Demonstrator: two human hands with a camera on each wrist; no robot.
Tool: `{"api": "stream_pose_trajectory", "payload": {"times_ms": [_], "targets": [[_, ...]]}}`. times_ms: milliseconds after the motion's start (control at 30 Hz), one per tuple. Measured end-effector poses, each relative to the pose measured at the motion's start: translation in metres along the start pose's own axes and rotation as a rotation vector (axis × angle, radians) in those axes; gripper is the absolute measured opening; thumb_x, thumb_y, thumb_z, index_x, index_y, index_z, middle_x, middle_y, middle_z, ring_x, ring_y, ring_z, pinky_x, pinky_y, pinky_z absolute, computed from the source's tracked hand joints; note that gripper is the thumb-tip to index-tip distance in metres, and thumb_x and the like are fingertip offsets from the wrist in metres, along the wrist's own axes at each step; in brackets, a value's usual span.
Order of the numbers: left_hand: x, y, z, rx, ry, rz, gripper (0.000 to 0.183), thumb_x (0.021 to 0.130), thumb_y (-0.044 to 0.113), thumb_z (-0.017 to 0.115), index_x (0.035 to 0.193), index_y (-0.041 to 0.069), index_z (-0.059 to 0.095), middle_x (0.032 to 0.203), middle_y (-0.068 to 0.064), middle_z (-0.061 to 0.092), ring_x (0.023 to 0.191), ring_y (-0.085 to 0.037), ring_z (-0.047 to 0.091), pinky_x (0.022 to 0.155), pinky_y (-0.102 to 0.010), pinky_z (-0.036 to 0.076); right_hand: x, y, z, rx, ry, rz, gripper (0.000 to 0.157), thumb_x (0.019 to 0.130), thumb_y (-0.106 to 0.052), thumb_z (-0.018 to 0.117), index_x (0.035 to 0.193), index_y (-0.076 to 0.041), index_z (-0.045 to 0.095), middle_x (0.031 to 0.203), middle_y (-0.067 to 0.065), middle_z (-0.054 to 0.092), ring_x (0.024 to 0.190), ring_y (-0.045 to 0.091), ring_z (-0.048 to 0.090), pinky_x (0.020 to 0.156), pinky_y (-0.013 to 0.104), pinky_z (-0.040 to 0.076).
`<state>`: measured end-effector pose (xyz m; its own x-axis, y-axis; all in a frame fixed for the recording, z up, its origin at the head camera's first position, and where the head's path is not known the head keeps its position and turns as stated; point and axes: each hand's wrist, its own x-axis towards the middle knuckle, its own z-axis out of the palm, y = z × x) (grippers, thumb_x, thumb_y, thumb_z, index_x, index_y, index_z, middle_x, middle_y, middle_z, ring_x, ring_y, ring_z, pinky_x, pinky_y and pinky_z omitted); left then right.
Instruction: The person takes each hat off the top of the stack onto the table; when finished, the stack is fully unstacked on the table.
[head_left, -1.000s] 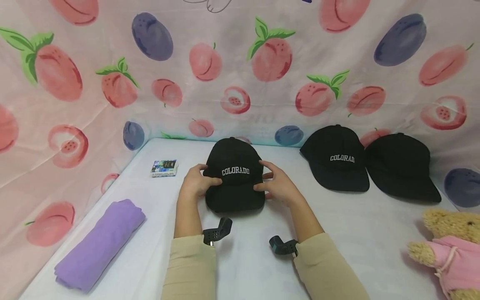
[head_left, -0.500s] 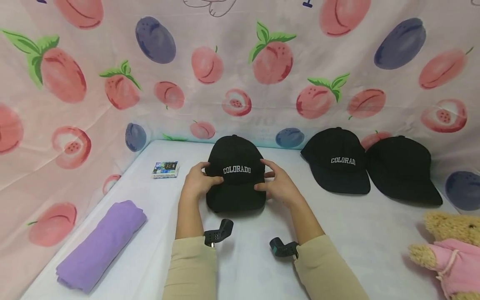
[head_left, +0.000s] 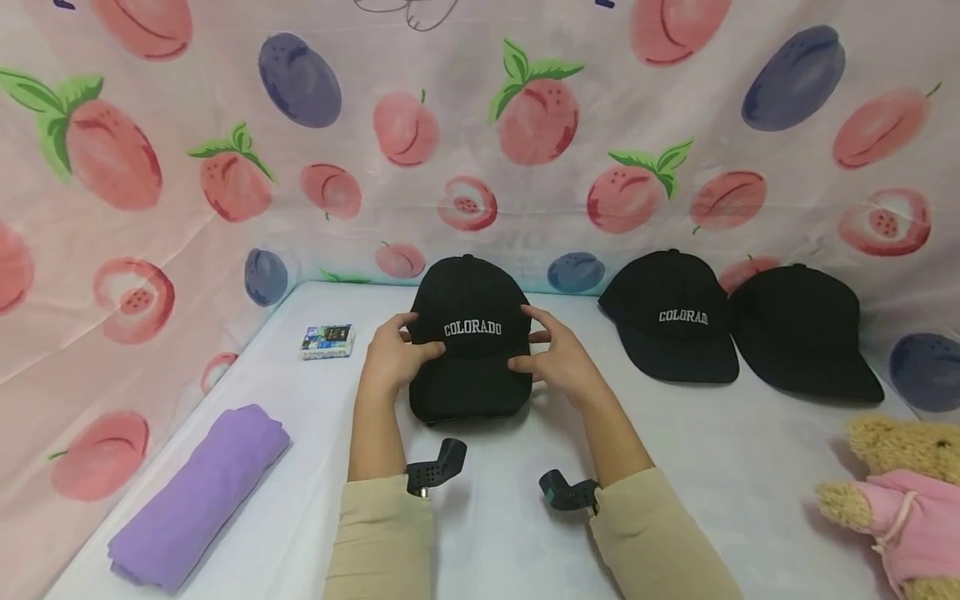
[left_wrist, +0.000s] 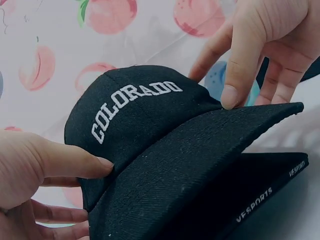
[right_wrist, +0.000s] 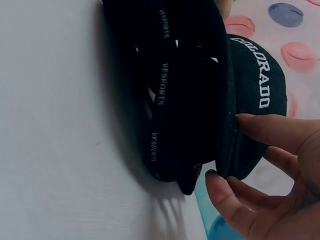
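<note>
A black baseball cap (head_left: pixel 471 333) lettered COLORADO is held between both hands at the middle of the white surface, brim toward me. My left hand (head_left: pixel 393 354) grips its left side, the thumb on the front by the brim seam. On the other side my right hand (head_left: pixel 558 358) pinches it, thumb (right_wrist: pixel 270 127) at the brim's base and fingers beneath or behind. The left wrist view shows the cap (left_wrist: pixel 150 135) tilted, with VESPORTS tape along its inner edge. Its open underside faces the right wrist camera, above the white cloth (right_wrist: pixel 55 125). Some fingertips are hidden.
Two more black caps, one marked COLORADO (head_left: pixel 671 321) and one plain-looking (head_left: pixel 802 333), lean at the back right. A teddy bear (head_left: pixel 900 500) in pink lies front right. At left are a rolled purple cloth (head_left: pixel 198 500) and a small box (head_left: pixel 327 342). A fruit-print curtain (head_left: pixel 450 125) hangs behind.
Both hands have raised the cap's crown slightly, and the cap's lettering sits higher in view. The grip looks the same. The head view has shifted a little; the other things stay put.
</note>
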<state>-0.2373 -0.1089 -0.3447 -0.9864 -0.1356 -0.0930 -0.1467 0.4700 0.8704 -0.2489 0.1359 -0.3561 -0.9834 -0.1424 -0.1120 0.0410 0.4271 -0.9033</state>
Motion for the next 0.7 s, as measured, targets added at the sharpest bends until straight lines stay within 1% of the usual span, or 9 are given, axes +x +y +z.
{"api": "stream_pose_trajectory", "payload": {"times_ms": [100,167,333,500,567,700], "targets": [[-0.002,0.004,0.0,-0.008,0.015,0.002,0.074,0.091,0.024,0.074,0.157,0.011,0.043,0.155,-0.025,0.046,0.143,-0.042,0.044,0.117,-0.058,0.04,-0.001,-0.002,-0.002,-0.009,0.007,-0.01,0.09,0.087,-0.008,0.08,0.161,-0.033,0.035,0.152,0.021,0.049,0.098,0.033,0.068,0.083,0.039,0.058],[-0.004,0.008,0.0,-0.01,0.024,0.003,0.074,0.092,0.024,0.074,0.157,0.011,0.042,0.155,-0.025,0.046,0.143,-0.042,0.044,0.117,-0.058,0.039,-0.002,-0.004,-0.004,-0.014,0.012,-0.019,0.09,0.087,-0.009,0.08,0.161,-0.033,0.035,0.152,0.021,0.049,0.098,0.033,0.067,0.083,0.038,0.057],[-0.006,0.014,0.0,-0.009,0.035,0.021,0.073,0.092,0.024,0.074,0.157,0.012,0.042,0.155,-0.023,0.046,0.142,-0.041,0.046,0.116,-0.058,0.04,-0.006,-0.007,-0.01,-0.022,0.025,-0.031,0.09,0.088,-0.011,0.08,0.161,-0.035,0.034,0.153,0.019,0.048,0.106,0.034,0.065,0.087,0.04,0.057],[-0.008,0.021,0.002,-0.018,0.051,0.057,0.072,0.092,0.024,0.075,0.157,0.013,0.044,0.154,-0.022,0.049,0.135,-0.039,0.053,0.113,-0.056,0.044,-0.008,-0.012,-0.017,-0.028,0.031,-0.058,0.091,0.089,-0.012,0.08,0.162,-0.034,0.032,0.154,0.019,0.047,0.111,0.035,0.064,0.086,0.039,0.056],[-0.008,0.024,0.003,-0.026,0.058,0.069,0.072,0.092,0.024,0.075,0.157,0.013,0.044,0.154,-0.021,0.049,0.133,-0.039,0.055,0.113,-0.056,0.045,-0.009,-0.014,-0.02,-0.03,0.033,-0.07,0.091,0.089,-0.012,0.08,0.163,-0.034,0.031,0.155,0.02,0.046,0.115,0.035,0.064,0.086,0.039,0.056],[-0.009,0.029,0.007,-0.035,0.072,0.091,0.072,0.092,0.024,0.075,0.157,0.013,0.044,0.155,-0.021,0.048,0.135,-0.039,0.055,0.113,-0.055,0.045,-0.011,-0.016,-0.026,-0.031,0.041,-0.077,0.091,0.089,-0.012,0.079,0.163,-0.034,0.03,0.156,0.019,0.044,0.124,0.037,0.062,0.09,0.043,0.057]]}}
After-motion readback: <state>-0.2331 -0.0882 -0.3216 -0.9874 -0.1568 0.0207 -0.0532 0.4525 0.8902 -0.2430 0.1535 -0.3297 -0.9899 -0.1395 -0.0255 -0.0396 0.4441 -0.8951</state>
